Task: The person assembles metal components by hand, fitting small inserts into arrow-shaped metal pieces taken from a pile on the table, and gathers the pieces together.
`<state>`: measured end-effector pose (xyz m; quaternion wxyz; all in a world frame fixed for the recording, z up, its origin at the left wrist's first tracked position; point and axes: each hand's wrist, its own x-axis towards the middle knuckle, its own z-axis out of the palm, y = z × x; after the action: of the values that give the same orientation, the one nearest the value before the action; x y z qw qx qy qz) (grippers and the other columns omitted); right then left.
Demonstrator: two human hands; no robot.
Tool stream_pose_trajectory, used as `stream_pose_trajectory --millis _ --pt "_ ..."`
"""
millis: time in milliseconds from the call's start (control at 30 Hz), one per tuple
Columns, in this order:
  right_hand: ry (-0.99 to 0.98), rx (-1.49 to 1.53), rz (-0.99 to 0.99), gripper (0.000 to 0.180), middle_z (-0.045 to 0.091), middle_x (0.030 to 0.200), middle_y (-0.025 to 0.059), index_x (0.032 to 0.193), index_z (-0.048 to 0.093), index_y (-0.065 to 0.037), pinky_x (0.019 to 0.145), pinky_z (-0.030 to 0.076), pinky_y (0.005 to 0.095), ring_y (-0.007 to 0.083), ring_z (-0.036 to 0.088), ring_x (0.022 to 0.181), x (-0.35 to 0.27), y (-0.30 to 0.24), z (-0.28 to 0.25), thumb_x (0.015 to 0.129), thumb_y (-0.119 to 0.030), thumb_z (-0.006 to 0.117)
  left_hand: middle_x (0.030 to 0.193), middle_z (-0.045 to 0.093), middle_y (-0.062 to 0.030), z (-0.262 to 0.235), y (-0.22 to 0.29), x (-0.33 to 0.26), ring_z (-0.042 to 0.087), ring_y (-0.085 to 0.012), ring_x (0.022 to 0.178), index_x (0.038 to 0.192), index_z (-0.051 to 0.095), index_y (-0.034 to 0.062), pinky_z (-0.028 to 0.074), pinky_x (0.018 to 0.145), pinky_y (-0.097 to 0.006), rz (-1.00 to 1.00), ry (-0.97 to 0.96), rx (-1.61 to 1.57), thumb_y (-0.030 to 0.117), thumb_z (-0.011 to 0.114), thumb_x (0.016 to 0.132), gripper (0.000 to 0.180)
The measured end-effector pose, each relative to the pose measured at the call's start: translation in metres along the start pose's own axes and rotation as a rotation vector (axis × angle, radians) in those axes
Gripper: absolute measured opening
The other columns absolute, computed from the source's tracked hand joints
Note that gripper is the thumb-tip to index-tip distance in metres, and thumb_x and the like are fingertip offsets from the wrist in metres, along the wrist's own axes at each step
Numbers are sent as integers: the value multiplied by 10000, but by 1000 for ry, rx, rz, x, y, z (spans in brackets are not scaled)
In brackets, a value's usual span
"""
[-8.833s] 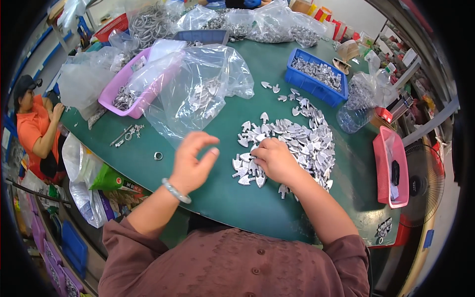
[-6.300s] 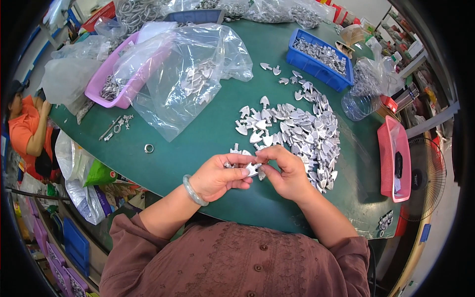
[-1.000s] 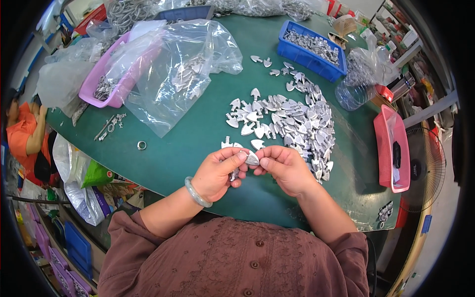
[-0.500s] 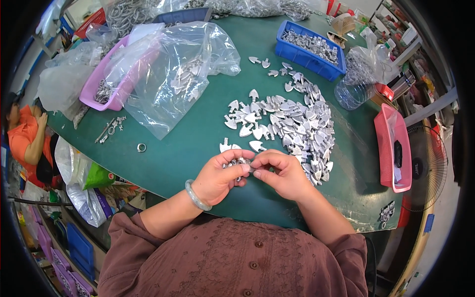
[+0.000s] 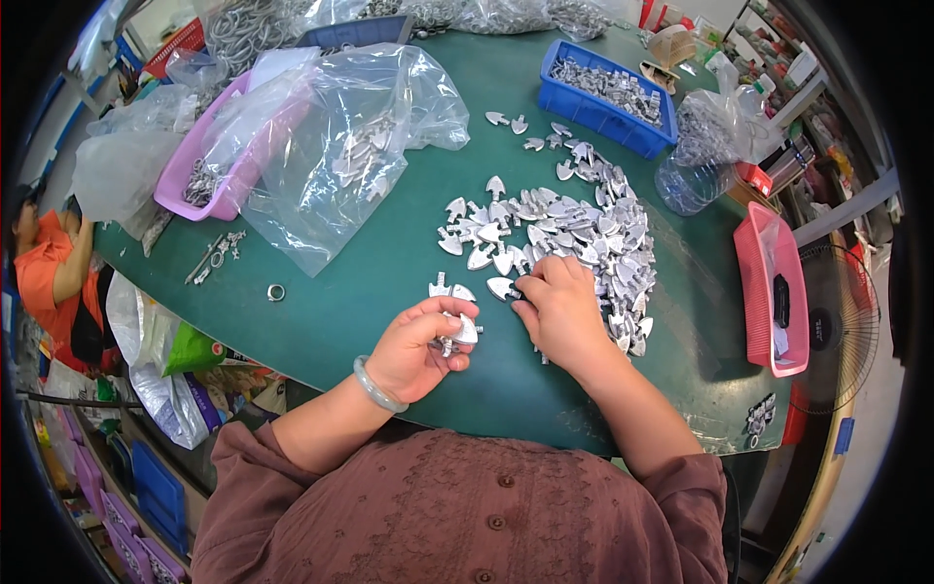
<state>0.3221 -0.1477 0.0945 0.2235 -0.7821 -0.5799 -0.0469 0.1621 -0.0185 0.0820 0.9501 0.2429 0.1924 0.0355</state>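
Note:
My left hand [image 5: 409, 350] is closed around a few small silvery metal parts. One of them, a spade-shaped metal piece [image 5: 467, 331], shows flat between the thumb and fingers; the others are partly hidden by the palm. My right hand [image 5: 562, 316] reaches to the near edge of a pile of like pieces [image 5: 584, 234]. Its thumb and forefinger close on the short stem of a single spade-shaped piece [image 5: 500, 288], which still lies on the table. Two more such pieces [image 5: 449, 289] rest just beyond my left fingers.
A clear plastic bag [image 5: 321, 146] with metal pieces lies beside a lilac basket [image 5: 229, 200]. A blue bin [image 5: 623, 131] of small parts stands beyond the pile. At right are a pink basket [image 5: 778, 355] and a fan [image 5: 842, 331]. A person in orange [image 5: 49, 273] is at left.
My hands have come apart. The right has moved away to the right and forward, onto a piece by the pile. The left has shifted slightly left, still holding its metal pieces.

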Motion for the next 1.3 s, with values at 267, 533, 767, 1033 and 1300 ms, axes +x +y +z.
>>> stream_pose_trajectory --millis 267,533,767,1033,1300 --pt "70 174 -15 107 530 780 76 760 587 -48 718 375 371 263 497 796 -3 7 9 669 -48 643 923 588 -107 2 2 1 596 -203 803 942 538 44 518 651 -305 44 47 65 89 484 845 119" --pt "114 591 -108 170 564 748 68 766 543 -42 616 442 326 256 544 709 -5 -6 -8 660 69 613 875 598 -111 -2 1 2 593 -192 764 986 533 31 492 588 -277 -55 9 100 209 460 885 217" --pt "107 634 -178 200 569 762 57 762 533 -45 632 449 318 245 549 725 -6 -10 -12 642 95 614 836 603 -96 9 -1 2 588 -154 682 980 534 29 468 523 -249 -138 -2 193 241 428 914 247" --pt "43 626 -132 244 562 778 76 861 542 -42 635 460 318 251 564 747 -11 -15 -12 666 89 609 820 597 -75 6 -4 2 574 -142 666 982 533 72 459 514 -231 -151 -17 180 199 478 905 158" --pt "20 617 -24 301 572 812 93 967 528 -34 655 474 336 260 573 783 -10 -17 -12 693 69 599 856 556 -87 -3 -2 -2 539 -166 732 962 530 67 437 557 -251 -103 -40 91 159 469 892 131"
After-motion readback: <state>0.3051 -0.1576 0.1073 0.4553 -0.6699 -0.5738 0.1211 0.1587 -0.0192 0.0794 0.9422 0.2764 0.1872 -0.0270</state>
